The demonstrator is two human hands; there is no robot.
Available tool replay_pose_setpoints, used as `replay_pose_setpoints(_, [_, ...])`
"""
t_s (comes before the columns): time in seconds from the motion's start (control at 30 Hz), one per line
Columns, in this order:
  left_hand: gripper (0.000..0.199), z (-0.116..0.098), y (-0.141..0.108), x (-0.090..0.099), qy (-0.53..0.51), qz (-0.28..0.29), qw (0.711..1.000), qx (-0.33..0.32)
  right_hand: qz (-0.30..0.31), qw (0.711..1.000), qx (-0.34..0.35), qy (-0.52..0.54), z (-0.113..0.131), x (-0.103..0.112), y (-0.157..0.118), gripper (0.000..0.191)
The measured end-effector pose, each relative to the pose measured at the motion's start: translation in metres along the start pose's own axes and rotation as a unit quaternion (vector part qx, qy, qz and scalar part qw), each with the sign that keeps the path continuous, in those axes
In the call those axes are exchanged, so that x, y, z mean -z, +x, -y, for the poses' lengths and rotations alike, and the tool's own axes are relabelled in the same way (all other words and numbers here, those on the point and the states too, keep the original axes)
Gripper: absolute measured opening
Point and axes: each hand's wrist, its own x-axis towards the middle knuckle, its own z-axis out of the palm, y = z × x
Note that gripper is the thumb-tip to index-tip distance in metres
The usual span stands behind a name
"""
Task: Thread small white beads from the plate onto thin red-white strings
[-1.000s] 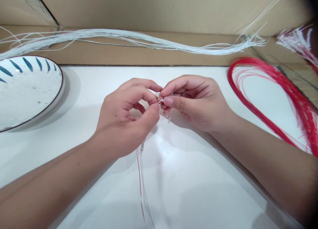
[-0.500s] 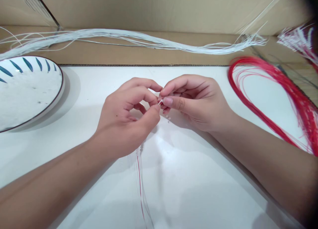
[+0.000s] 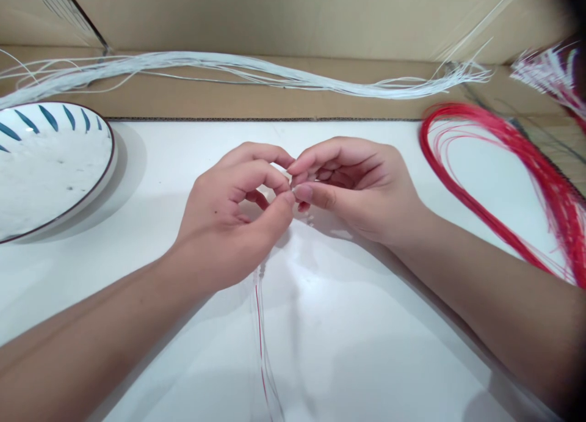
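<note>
My left hand (image 3: 242, 211) is closed, its thumb and index finger pinched together at the centre of the view. Fingertip to fingertip with it, my right hand (image 3: 357, 184) pinches at the same spot. A tiny pale bit of cord shows between the two pinches; most of it is hidden by the fingers. From under my left hand thin cords (image 3: 262, 349), one red and the others whitish, run down toward the bottom edge. Small translucent beads (image 3: 262, 270) appear at the top of these cords. A few more clear beads (image 3: 310, 219) show just below my right fingertips.
A white plate (image 3: 59, 220) with blue leaf marks stands at the left. Behind lies a long bundle of white cords (image 3: 206, 60) on cardboard (image 3: 274, 107). A looped bundle of red cords (image 3: 476, 226) lies at the right, with red-and-white strands (image 3: 544, 71) beyond.
My right hand has shifted slightly left, and its thumb now covers the red-and-white cord bit that showed between the fingertips. The hanging cords have moved slightly right.
</note>
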Motion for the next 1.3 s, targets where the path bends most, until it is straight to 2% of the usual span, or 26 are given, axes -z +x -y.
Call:
replay_pose_setpoints(0.33, [0.011, 0.000, 0.000, 0.000, -0.004, -0.005, 1.000, 0.009, 0.020, 0.999, -0.006, -0.027, -0.003, 0.005, 0.002, 0.020])
replay_pose_setpoints(0.57, [0.014, 0.000, 0.000, 0.001, -0.002, 0.011, 1.000, 0.009, 0.062, 0.986, 0.074, -0.134, -0.002, 0.006, -0.001, 0.022])
replay_pose_setpoints(0.73, [0.020, -0.003, 0.003, -0.001, -0.069, 0.037, 0.996, 0.048, 0.095, 0.991, 0.062, -0.074, -0.005, 0.005, 0.000, 0.023])
replay_pose_setpoints(0.8, [0.020, -0.003, 0.003, -0.002, -0.092, 0.043, 0.992, 0.070, 0.096, 0.993, 0.055, -0.049, -0.005, 0.004, 0.000, 0.023])
replay_pose_setpoints(0.9, [0.006, 0.000, 0.002, -0.002, -0.099, 0.054, 0.991, 0.075, 0.079, 0.994, 0.061, -0.052, -0.004, 0.004, 0.001, 0.021])
replay_pose_setpoints(1.0, [0.020, 0.002, 0.001, -0.001, -0.101, 0.068, 0.991, 0.049, 0.051, 0.993, 0.068, -0.083, -0.004, 0.005, 0.001, 0.019])
replay_pose_setpoints(1.07, [0.021, 0.002, 0.001, 0.000, -0.100, 0.071, 0.992, 0.045, 0.044, 0.992, 0.070, -0.096, -0.004, 0.005, 0.001, 0.020])
replay_pose_setpoints(1.17, [0.006, 0.001, 0.001, 0.000, -0.085, 0.058, 0.993, 0.063, 0.050, 0.991, 0.076, -0.099, -0.004, 0.005, 0.002, 0.021])
replay_pose_setpoints(1.3, [0.010, 0.000, 0.001, -0.001, -0.047, 0.022, 0.998, 0.045, 0.051, 0.991, 0.043, -0.118, -0.002, 0.011, 0.004, 0.017])
